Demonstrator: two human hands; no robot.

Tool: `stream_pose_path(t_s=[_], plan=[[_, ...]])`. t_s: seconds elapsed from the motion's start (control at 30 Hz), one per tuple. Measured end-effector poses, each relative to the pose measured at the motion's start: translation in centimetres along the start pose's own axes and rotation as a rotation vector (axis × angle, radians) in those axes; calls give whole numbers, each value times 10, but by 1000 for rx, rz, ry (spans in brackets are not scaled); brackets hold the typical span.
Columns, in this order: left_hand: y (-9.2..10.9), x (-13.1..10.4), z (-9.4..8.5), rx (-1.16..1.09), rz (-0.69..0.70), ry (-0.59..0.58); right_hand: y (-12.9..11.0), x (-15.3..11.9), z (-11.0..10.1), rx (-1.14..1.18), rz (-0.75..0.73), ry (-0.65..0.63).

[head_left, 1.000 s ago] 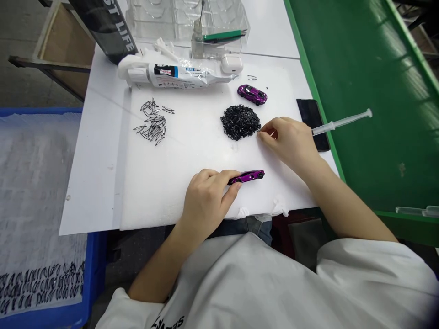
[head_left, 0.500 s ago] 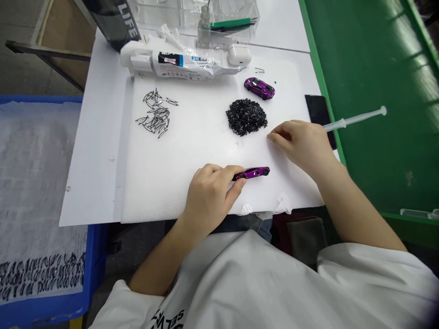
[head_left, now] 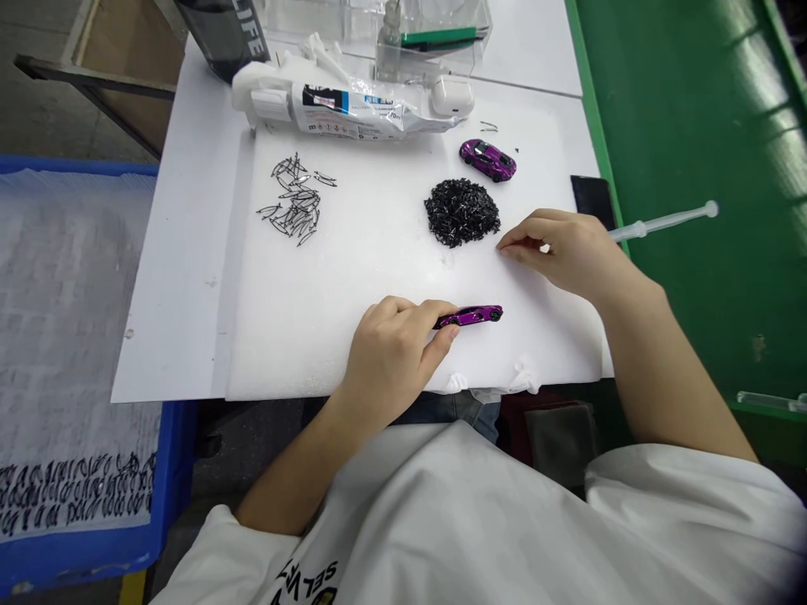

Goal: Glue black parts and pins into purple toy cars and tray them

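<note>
My left hand (head_left: 394,344) grips one end of a purple toy car (head_left: 474,316) between thumb and fingers, over the white foam sheet (head_left: 353,269). The car's side faces up toward me. To its upper right, my right hand (head_left: 558,244) is closed in a pinch close to the sheet; whatever lies between the fingertips is too small to make out. Just left of those fingertips is a heap of tiny black parts (head_left: 462,213). Behind the heap stands a second purple toy car (head_left: 487,160). Thin black outline-shaped pieces (head_left: 296,202) lie scattered at the left.
Along the back lie a white glue pouch (head_left: 353,109) and a white earbud case (head_left: 452,95). Behind them are a clear tray (head_left: 435,59) and a dark bottle (head_left: 227,38). A syringe-like tube (head_left: 668,221) and black phone (head_left: 593,200) sit right. A blue bin (head_left: 170,470) stands left.
The whole view has shifted slightly. My right hand's pinching fingers have stayed beside the black heap, the wrist turned a little. My left hand keeps its hold on the toy car.
</note>
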State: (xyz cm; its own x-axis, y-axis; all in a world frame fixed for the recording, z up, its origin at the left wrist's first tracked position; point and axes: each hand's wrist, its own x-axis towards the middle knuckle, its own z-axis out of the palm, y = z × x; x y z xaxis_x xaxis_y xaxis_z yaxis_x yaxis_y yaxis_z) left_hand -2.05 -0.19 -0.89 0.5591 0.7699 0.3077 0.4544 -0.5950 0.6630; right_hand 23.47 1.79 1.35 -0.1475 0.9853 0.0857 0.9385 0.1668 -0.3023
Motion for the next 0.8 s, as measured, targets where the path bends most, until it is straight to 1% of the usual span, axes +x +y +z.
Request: stream_pose_path(t_s=[0.1, 0.2, 0.33, 0.47, 0.53, 0.6, 0.67, 0.7, 0.73, 0.8], plan=[[0, 0, 0, 3, -1, 6, 3, 2, -1, 56, 16, -27], [0, 0, 0, 3, 2, 13, 5, 4, 0, 54, 22, -24], [0, 0, 0, 6, -5, 15, 5, 4, 2, -18, 18, -3], [0, 0, 0, 4, -6, 14, 1, 1, 4, -120, -56, 50], [0, 0, 0, 3, -7, 14, -8, -3, 4, -154, -89, 109], [0, 0, 0, 4, -8, 11, -24, -11, 3, -151, -136, 214], [0, 0, 0, 3, -8, 5, -44, -22, 3, -149, -231, 331], [0, 0, 0, 1, -9, 1, -54, -28, 3, -160, -291, 364], [0, 0, 0, -1, -12, -1, -63, -33, 4, -184, -344, 379], [1, 0, 0, -5, -19, -6, -76, -42, 7, -255, -415, 361]])
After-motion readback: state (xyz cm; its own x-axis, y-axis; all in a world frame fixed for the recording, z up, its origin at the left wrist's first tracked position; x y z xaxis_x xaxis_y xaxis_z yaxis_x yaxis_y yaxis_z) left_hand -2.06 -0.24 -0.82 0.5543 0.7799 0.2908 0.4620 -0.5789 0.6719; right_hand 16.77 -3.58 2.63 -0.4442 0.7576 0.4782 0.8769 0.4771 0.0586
